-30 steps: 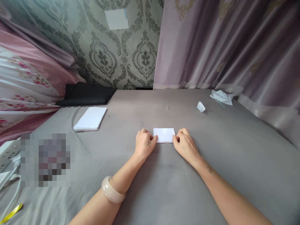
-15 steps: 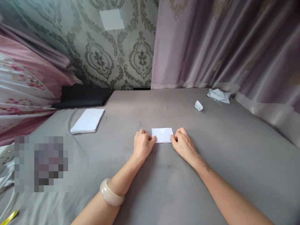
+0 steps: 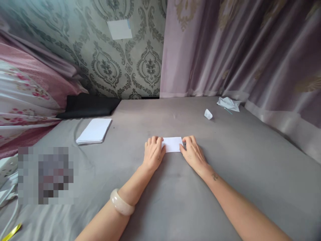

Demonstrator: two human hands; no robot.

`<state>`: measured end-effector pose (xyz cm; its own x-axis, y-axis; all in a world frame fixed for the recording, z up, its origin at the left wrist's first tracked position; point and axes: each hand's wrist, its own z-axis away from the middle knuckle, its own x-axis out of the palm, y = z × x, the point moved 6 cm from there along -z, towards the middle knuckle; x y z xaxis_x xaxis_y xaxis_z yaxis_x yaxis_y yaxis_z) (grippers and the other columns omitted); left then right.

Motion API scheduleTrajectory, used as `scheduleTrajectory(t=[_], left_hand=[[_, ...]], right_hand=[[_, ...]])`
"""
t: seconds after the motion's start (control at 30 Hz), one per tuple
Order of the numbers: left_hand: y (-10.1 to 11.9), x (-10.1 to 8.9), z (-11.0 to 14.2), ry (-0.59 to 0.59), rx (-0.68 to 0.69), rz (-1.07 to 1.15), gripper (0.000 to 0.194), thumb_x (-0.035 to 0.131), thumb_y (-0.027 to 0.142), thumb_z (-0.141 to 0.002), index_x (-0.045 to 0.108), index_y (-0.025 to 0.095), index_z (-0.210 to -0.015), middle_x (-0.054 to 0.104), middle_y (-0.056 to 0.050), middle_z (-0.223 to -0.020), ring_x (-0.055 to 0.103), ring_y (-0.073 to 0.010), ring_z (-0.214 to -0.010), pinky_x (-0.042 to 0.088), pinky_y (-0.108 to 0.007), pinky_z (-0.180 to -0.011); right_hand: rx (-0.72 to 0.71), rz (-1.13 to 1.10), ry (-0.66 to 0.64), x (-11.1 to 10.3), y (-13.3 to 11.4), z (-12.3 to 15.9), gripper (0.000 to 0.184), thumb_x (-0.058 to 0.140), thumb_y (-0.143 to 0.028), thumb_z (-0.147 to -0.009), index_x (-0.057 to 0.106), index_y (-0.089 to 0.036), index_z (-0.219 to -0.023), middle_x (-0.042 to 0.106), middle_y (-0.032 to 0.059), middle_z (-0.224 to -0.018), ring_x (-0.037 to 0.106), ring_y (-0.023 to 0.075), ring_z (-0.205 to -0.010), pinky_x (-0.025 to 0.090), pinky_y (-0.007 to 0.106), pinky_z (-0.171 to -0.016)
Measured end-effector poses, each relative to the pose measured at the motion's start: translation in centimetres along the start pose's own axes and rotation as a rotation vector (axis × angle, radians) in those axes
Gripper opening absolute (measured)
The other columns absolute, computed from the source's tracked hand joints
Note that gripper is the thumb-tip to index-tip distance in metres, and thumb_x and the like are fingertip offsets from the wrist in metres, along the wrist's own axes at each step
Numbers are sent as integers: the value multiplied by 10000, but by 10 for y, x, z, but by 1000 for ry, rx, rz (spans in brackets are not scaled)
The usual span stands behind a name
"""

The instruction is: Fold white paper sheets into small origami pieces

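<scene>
A small white rectangle of folded paper [image 3: 172,144] lies on the grey cloth in front of me. At its left edge, my left hand [image 3: 153,153] grips it, with the thumb at the near corner and the fingers curled at the far one. My right hand [image 3: 193,153] holds the right edge between a bent thumb and forefinger. The fingertips under and behind the paper are partly hidden. My left wrist wears a pale bangle [image 3: 122,202].
A stack of white paper [image 3: 94,131] lies at the left, before a folded black cloth [image 3: 91,105]. Toward the back right are a small white paper piece [image 3: 208,114] and crumpled papers [image 3: 228,103]. White cables [image 3: 11,190] and a yellow strip [image 3: 12,231] sit at the left edge.
My left fingers have uncurled and reached forward along the paper's left edge. The right fingers have opened slightly at its right edge. The view has tilted up a little.
</scene>
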<state>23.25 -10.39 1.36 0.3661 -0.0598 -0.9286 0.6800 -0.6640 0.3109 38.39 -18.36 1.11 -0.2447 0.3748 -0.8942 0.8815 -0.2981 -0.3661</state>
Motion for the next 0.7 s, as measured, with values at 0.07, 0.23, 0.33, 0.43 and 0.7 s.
scheduleTrajectory(t=[0.07, 0.23, 0.33, 0.43, 0.7], left_hand=[[9, 0, -1, -3, 143, 0, 323, 428, 181, -915, 524, 198, -1223, 554, -99, -1273, 487, -263, -1147, 404, -418, -942], [10, 12, -2, -88, 272, 58, 316, 348, 129, -940, 586, 189, -1139, 618, -78, -1237, 580, -203, -1113, 411, -365, -982], [2, 16, -2, -67, 242, 121, 320, 337, 209, -968, 606, 199, -1140, 604, -71, -1288, 561, -209, -1180, 424, -358, -995], [-1, 17, 0, -67, 249, 165, 320, 365, 218, -957, 613, 197, -1157, 591, -77, -1314, 514, -222, -1253, 405, -375, -1038], [-9, 21, 1, -140, 198, 301, 389, 397, 182, -919, 536, 216, -1280, 536, -87, -1383, 424, -220, -1340, 285, -459, -1137]], right_hand=[[-143, -16, -5, 1, -10, 1, 262, 451, -165, -904, 570, -196, -1136, 565, 101, -1147, 569, 215, -972, 465, 318, -793], [-376, -51, -133, 7, -22, 4, 350, 379, -109, -928, 658, -236, -1095, 627, 48, -1133, 515, 207, -1000, 445, 316, -888], [-366, -11, -156, 3, -23, 6, 406, 349, -65, -907, 657, -208, -1128, 634, 57, -1155, 522, 202, -994, 433, 308, -905], [-360, 51, -170, -5, -30, 13, 422, 357, -86, -895, 601, -188, -1224, 634, 70, -1196, 547, 211, -1008, 412, 332, -940], [-402, 226, -226, -5, -53, 42, 477, 377, -377, -956, 451, -247, -1409, 431, 163, -1448, 418, 314, -1297, 251, 456, -1085]])
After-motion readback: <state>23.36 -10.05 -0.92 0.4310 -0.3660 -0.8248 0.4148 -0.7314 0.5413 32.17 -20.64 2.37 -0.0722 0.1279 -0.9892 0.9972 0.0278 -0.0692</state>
